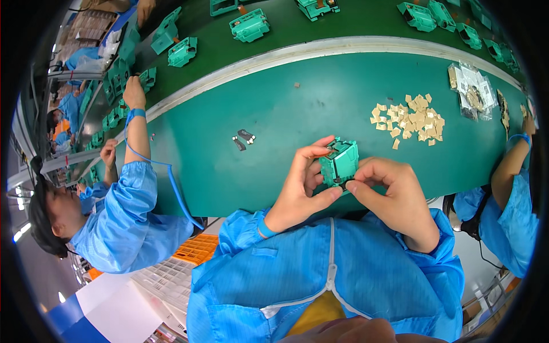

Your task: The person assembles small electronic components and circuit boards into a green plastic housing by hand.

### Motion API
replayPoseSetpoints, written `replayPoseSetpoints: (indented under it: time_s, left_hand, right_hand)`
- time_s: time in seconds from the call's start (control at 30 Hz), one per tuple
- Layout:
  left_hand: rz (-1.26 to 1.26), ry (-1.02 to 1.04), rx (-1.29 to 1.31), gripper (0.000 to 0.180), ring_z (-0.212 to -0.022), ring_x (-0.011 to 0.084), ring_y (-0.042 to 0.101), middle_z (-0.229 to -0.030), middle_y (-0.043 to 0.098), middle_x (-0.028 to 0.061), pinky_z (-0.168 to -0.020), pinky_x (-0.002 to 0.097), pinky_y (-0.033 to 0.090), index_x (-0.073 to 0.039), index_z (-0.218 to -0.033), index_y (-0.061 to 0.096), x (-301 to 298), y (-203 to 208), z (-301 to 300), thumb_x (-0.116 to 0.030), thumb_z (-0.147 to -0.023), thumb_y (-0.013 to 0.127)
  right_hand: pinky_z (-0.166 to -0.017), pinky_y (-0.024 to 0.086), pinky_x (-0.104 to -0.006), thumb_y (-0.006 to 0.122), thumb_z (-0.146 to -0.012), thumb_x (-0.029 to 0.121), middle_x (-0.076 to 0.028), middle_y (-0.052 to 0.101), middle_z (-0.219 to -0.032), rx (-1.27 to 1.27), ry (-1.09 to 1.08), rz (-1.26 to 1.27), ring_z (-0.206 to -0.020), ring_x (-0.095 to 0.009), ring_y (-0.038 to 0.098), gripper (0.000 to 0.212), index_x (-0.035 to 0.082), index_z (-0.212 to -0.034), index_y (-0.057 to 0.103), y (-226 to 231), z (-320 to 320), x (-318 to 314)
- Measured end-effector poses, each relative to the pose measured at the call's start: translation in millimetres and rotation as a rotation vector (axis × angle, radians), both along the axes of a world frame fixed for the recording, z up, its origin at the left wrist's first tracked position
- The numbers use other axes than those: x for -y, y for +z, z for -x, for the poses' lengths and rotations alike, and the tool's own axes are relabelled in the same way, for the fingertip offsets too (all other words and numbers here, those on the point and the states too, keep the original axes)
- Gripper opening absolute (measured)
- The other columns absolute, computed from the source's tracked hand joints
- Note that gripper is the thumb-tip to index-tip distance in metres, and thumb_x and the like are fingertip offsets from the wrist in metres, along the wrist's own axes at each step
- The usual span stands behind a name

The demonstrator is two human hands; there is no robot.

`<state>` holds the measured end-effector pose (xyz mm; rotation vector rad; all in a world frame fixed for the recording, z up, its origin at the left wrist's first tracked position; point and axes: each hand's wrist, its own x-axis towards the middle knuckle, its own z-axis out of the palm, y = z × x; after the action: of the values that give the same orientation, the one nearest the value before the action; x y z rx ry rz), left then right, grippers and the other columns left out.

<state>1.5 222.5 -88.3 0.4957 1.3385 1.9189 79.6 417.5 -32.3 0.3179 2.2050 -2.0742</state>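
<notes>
My left hand (294,191) is wrapped round a green plastic housing (343,155) just above the near part of the table, thumb along its near edge. A dark strip runs across the housing's side. At its lower right corner my right hand (397,197) presses thumb and forefinger together against the edge. Whatever those fingertips pinch is hidden or too small to name. To the right lies a loose heap of small beige pieces (420,119). Several small black pieces with pale ends (240,144) lie on the green mat left of my hands.
Beyond a pale rail (320,47) runs a green belt carrying more green housings (250,25). Clear plastic bags (473,91) lie at the far right. A co-worker in a blue smock (120,214) reaches toward the belt on the left; another person's arm (509,166) is on the right.
</notes>
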Motion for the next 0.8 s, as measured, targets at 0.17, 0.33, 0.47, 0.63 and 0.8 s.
replayPoseSetpoints:
  time_s: [0.17,0.33,0.47,0.63,0.8]
  left_hand:
    - [-0.009,-0.021,-0.020,0.067,-0.140,0.0259,0.040,-0.158,0.021,0.0154,-0.106,0.0395,0.045,-0.009,-0.137,0.035,-0.5,0.2,0.8,0.009,-0.081,0.067]
    - [0.113,-0.015,-0.119,0.068,-0.135,0.0251,0.043,-0.155,0.025,0.0162,-0.107,0.0405,0.046,-0.009,-0.134,0.034,-0.7,2.3,2.4,0.008,-0.077,0.068]
    - [0.204,-0.010,-0.263,0.068,-0.132,0.0253,0.044,-0.153,0.027,0.0181,-0.108,0.0431,0.046,-0.009,-0.131,0.034,-3.1,6.7,5.5,0.007,-0.075,0.068]
    - [0.207,-0.009,-0.249,0.068,-0.132,0.0265,0.043,-0.152,0.027,0.0192,-0.107,0.0443,0.047,-0.009,-0.130,0.032,-3.0,8.1,6.4,0.008,-0.075,0.068]
    - [0.199,-0.007,-0.231,0.068,-0.134,0.0270,0.042,-0.152,0.026,0.0191,-0.106,0.0448,0.047,-0.010,-0.129,0.031,-3.2,6.8,4.6,0.007,-0.075,0.069]
  right_hand:
    - [-0.064,0.056,-0.0309,0.072,-0.086,0.003,-0.012,0.069,-0.080,-0.034,0.014,-0.049,-0.072,-0.019,0.070,0.010,-0.005,-0.085,0.065,-0.2,0.7,1.1]
    - [-0.063,0.056,-0.0310,0.072,-0.084,0.001,-0.012,0.066,-0.079,-0.076,0.031,-0.118,-0.071,-0.021,0.070,0.012,-0.004,-0.083,0.062,-0.4,1.3,2.8]
    - [-0.062,0.056,-0.0315,0.072,-0.084,0.001,-0.012,0.066,-0.079,-0.086,0.019,-0.150,-0.070,-0.022,0.070,0.012,-0.004,-0.083,0.061,2.7,2.2,3.3]
    - [-0.060,0.055,-0.0324,0.072,-0.083,0.001,-0.013,0.065,-0.079,-0.096,0.028,-0.181,-0.070,-0.023,0.070,0.012,-0.004,-0.083,0.061,3.9,3.8,4.5]
    - [-0.060,0.055,-0.0325,0.072,-0.082,-0.001,-0.013,0.065,-0.079,-0.105,0.024,-0.191,-0.069,-0.024,0.069,0.012,-0.004,-0.082,0.060,4.5,4.4,5.4]
